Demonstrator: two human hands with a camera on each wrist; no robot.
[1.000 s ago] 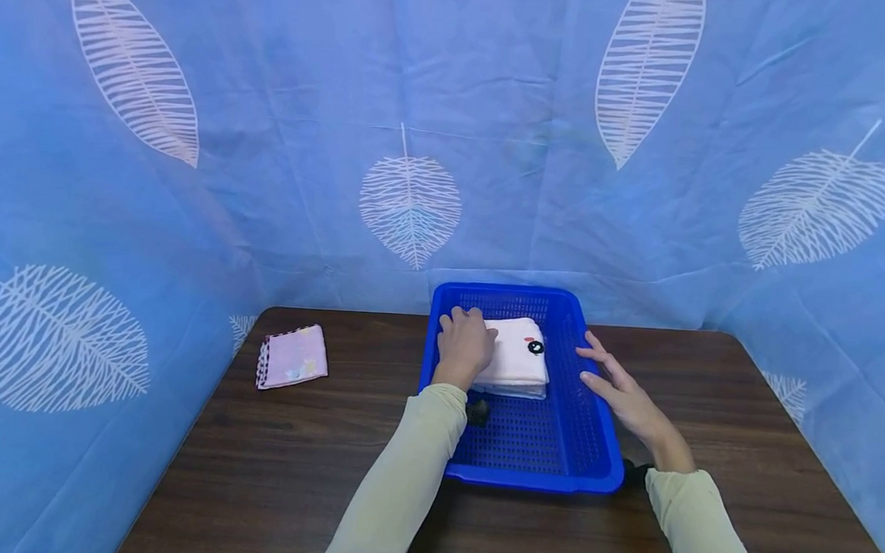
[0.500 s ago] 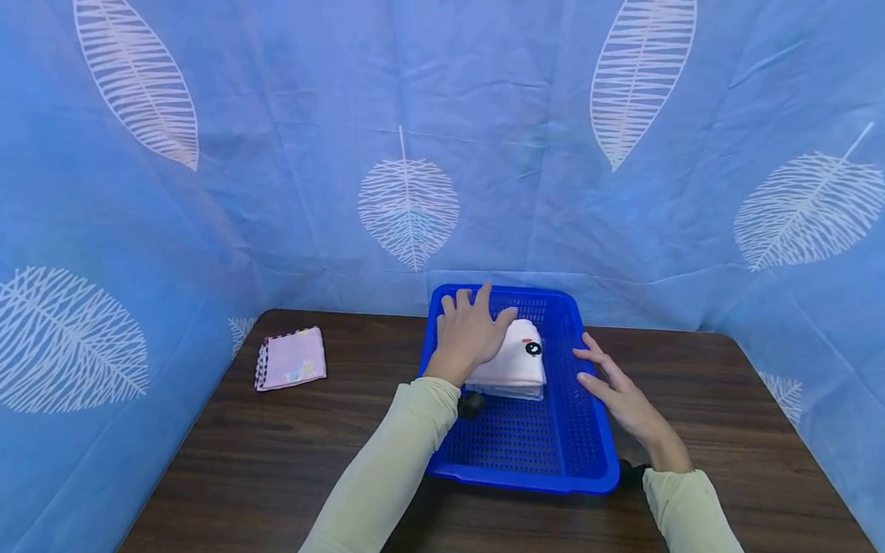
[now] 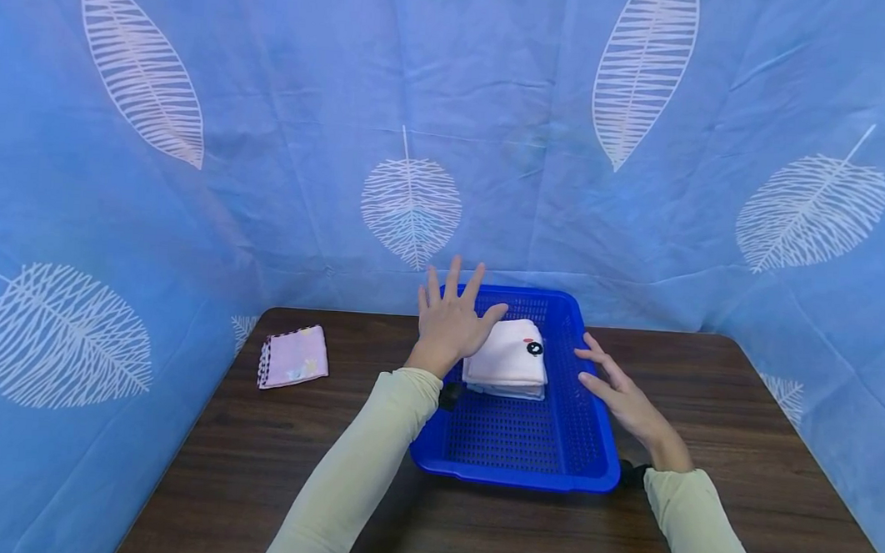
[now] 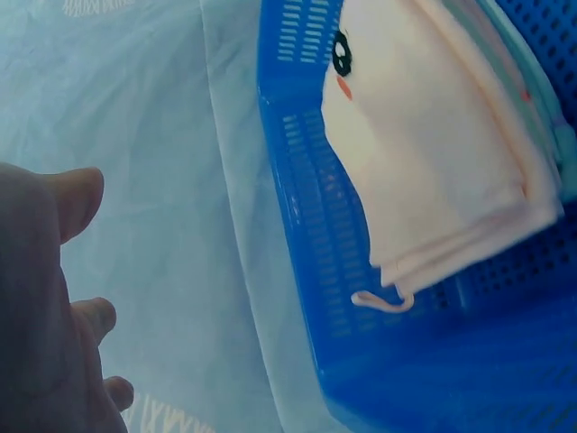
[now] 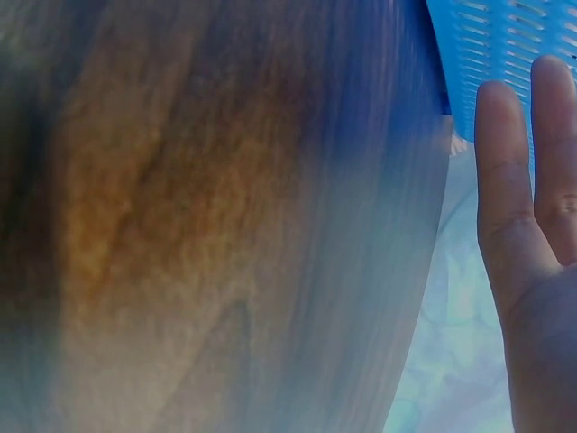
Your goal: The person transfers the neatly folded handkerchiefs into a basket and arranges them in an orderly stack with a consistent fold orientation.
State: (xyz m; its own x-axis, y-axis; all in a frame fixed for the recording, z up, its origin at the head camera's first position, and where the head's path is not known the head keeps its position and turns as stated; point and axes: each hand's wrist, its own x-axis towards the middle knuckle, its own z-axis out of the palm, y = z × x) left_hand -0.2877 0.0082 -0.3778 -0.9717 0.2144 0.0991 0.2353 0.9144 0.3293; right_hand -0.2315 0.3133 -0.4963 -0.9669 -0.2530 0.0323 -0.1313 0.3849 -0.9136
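Observation:
A blue plastic basket (image 3: 510,479) with perforated walls sits on the table. In it lies a stack of folded cloths (image 3: 504,359), the top one white with a black eye and a pink mark. The left wrist view shows a small loop on the white cloth (image 4: 433,162) and greenish layers underneath. My left hand (image 3: 451,327) is spread above the basket's left side, holding nothing; in its wrist view it appears apart from the cloths. Beside the right wall is my right hand (image 3: 627,399), fingers extended; whether the fingertips touch the basket I cannot tell.
A folded pink cloth (image 3: 295,357) with a checkered edge lies at the table's left. The dark wooden table (image 3: 252,475) is backed by a blue curtain (image 3: 494,146) with white leaf prints. A black wrist device (image 3: 633,474) shows at the right wrist.
My left hand has lifted off the white cloth, spread its fingers and moved left and back. The right hand stays beside the basket. The cloth stack remains in place.

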